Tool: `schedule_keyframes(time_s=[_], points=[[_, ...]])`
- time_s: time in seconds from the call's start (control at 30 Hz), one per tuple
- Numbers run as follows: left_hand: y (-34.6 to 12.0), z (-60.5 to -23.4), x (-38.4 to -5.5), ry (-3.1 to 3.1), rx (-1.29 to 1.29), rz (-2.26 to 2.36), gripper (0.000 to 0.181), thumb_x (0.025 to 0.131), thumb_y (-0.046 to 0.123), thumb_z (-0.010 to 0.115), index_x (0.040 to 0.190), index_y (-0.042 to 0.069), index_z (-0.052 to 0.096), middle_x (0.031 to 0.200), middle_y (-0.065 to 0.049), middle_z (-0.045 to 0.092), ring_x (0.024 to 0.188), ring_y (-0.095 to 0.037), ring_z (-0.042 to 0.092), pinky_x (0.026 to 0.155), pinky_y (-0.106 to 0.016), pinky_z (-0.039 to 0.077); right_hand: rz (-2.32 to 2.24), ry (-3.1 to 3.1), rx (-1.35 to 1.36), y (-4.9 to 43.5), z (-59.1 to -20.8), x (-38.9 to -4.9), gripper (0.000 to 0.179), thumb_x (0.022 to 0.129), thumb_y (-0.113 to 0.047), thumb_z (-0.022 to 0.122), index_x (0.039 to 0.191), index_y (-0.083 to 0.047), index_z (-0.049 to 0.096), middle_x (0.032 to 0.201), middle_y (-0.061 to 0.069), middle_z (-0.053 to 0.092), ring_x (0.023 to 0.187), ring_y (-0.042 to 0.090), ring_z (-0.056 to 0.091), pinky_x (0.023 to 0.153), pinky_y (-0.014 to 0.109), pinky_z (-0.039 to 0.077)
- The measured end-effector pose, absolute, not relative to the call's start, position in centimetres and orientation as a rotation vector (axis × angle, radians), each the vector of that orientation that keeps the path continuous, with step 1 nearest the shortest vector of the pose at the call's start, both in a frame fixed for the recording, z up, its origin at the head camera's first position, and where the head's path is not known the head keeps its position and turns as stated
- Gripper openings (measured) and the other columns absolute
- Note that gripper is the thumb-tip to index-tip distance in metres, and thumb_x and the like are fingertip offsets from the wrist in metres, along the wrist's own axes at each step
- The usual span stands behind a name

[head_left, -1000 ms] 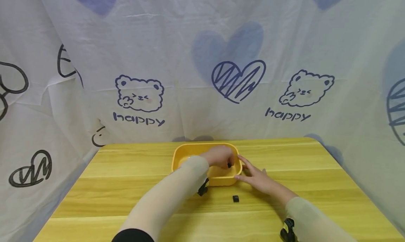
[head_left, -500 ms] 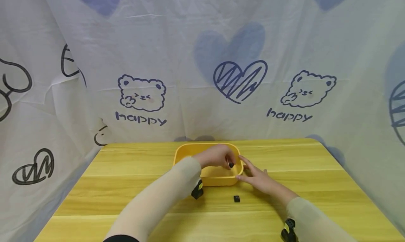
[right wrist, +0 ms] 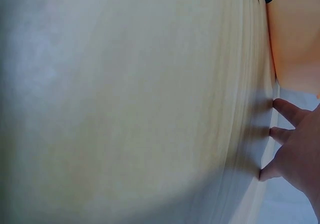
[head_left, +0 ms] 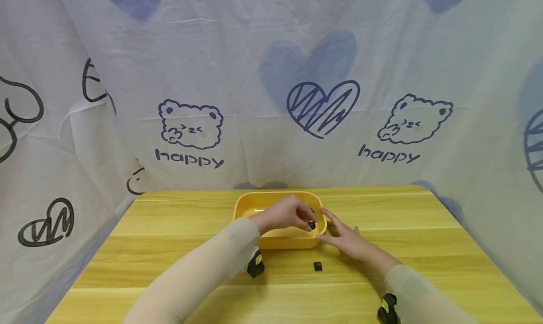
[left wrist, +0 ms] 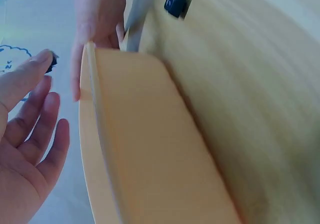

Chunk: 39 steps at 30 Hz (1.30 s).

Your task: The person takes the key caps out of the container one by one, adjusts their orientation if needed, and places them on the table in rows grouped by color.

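A yellow plastic bin (head_left: 292, 243) stands near the back of the table. Inside its right end, my left hand (head_left: 285, 214) pinches a small black keycap (head_left: 312, 225) at the tips of thumb and forefinger. In the left wrist view this keycap (left wrist: 52, 62) shows at the thumb tip, the other fingers spread apart. My right hand (head_left: 349, 241) rests against the bin's right end with straight, spread fingers, thumb at the near corner of the rim. Several of its fingertips (right wrist: 265, 175) touch the table in the right wrist view. A second black keycap (head_left: 317, 266) lies on the table before the bin.
The wood-grain table (head_left: 169, 248) spreads around the bin on all sides. Behind it hangs a pale cloth (head_left: 254, 140) with bear and heart prints. Small black wrist devices (head_left: 256, 263) sit on both sleeves.
My left forearm has swung left and the fingers have loosened from a tighter curl, so the keycap shows more plainly, slightly lower and further right. The right hand keeps its place.
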<state>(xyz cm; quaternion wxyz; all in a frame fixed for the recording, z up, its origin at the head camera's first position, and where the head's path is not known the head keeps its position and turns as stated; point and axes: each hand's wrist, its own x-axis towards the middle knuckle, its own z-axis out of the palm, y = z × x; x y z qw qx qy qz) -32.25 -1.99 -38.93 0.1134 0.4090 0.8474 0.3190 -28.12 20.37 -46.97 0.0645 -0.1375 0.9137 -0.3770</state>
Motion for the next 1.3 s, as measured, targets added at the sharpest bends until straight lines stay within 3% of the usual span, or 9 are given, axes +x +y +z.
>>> schedule_keyframes(time_s=[0.2, 0.73, 1.3], points=[[-2.3, -38.8, -30.9, 2.468, 1.185, 1.004, 0.020, 0.080, 0.009, 0.079, 0.100, 0.007, 0.077, 0.077, 0.010, 0.066, 0.071, -0.005, 0.060, 0.067, -0.019, 0.051, -1.131, 2.769, -0.418, 20.5, -47.1, -28.2, 0.080, 0.095, -0.052, 0.056, 0.157, -0.027, 0.012, 0.146, 0.018, 0.045, 0.133, 0.042, 0.040, 0.099, 0.075, -0.010], [-3.7, -40.9, -27.3, 2.524, 0.897, 1.222, 0.017, 0.081, 0.014, 0.080, 0.098, 0.013, 0.076, 0.076, 0.011, 0.067, 0.071, -0.004, 0.063, 0.068, -0.022, 0.052, -1.116, 2.783, -0.422, 20.4, -46.9, -28.0, 0.078, 0.096, -0.044, 0.058, 0.157, -0.026, 0.013, 0.143, 0.021, 0.046, 0.130, 0.044, 0.042, 0.100, 0.074, -0.011], [-3.4, -43.3, -25.0, 2.487, 0.744, 1.344, 0.012, 0.077, 0.010, 0.083, 0.085, 0.010, 0.075, 0.070, 0.009, 0.067, 0.066, -0.005, 0.063, 0.064, -0.021, 0.051, -1.115, 2.781, -0.403, 20.3, -46.9, -28.1, 0.079, 0.096, -0.045, 0.058, 0.158, -0.026, 0.013, 0.143, 0.021, 0.045, 0.132, 0.045, 0.039, 0.099, 0.074, -0.011]])
